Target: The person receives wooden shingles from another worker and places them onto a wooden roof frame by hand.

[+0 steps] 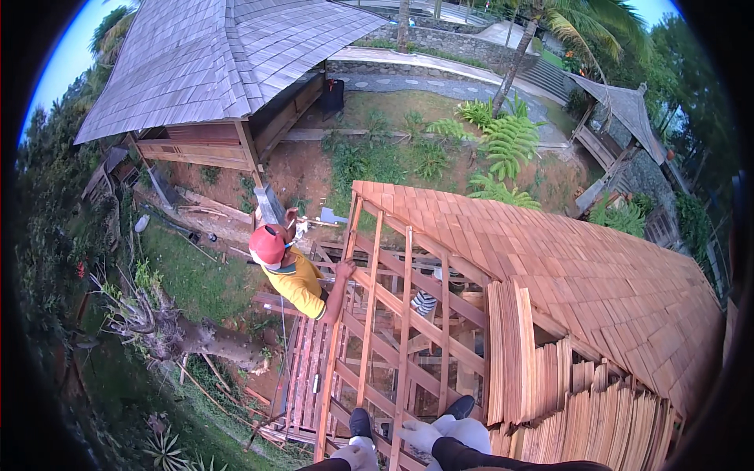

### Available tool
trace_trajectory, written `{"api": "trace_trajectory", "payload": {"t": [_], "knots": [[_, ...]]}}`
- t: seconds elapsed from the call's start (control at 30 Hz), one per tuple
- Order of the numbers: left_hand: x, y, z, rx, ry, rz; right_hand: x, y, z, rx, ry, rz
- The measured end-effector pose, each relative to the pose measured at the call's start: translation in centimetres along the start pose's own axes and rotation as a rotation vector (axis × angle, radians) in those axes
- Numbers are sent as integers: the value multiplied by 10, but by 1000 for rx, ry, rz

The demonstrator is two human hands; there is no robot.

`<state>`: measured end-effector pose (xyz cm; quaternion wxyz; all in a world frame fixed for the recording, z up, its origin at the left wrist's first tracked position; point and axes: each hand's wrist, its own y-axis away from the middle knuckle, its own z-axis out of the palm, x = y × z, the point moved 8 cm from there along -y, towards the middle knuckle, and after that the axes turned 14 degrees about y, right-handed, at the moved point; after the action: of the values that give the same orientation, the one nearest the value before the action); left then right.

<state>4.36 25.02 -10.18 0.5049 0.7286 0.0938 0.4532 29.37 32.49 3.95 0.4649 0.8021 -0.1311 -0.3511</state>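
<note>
My right hand (421,435), in a pale glove below a black sleeve, reaches left with its fingers stretched out to the edge of a wooden batten (404,337). I cannot make out anything held in it. At the lower edge my left hand (355,455), also pale-gloved, is low beside my left shoe (360,424); its fingers are too unclear to read. My right shoe (460,407) stands on the roof frame. Stacks of thin wooden shingles (509,353) lie to the right of my hands.
A person in a red cap and yellow shirt (297,287) grips the frame's left edge, above scaffold planks (302,369). Through the gaps, another person's striped sleeve (424,303) shows. Finished shingle roofing (581,259) slopes right. A tree trunk (220,344) and a grey-roofed pavilion (212,71) stand left.
</note>
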Motion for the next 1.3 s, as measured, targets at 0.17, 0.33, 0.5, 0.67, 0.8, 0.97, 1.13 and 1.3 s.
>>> {"api": "trace_trajectory", "payload": {"t": [0.17,0.33,0.5,0.67,0.8,0.97,1.13,1.3], "knots": [[-11,3,2,26,31,0,2,-7,7,-38,-14,15],[-14,3,3,54,41,16,20,-29,18,-26,24,-10],[-23,2,1,101,40,30,16,-28,26,-14,47,-31],[-35,1,1,175,5,57,10,-22,25,-9,-13,-40],[-23,-1,7,86,48,16,1,-2,8,-18,1,-14],[-29,13,-1,70,54,-22,-14,9,10,13,-73,-12],[-15,15,2,32,-22,-60,21,-20,26,84,-60,-34],[-37,4,-5,-42,-16,-86,-1,-11,23,31,-14,-79]]}}
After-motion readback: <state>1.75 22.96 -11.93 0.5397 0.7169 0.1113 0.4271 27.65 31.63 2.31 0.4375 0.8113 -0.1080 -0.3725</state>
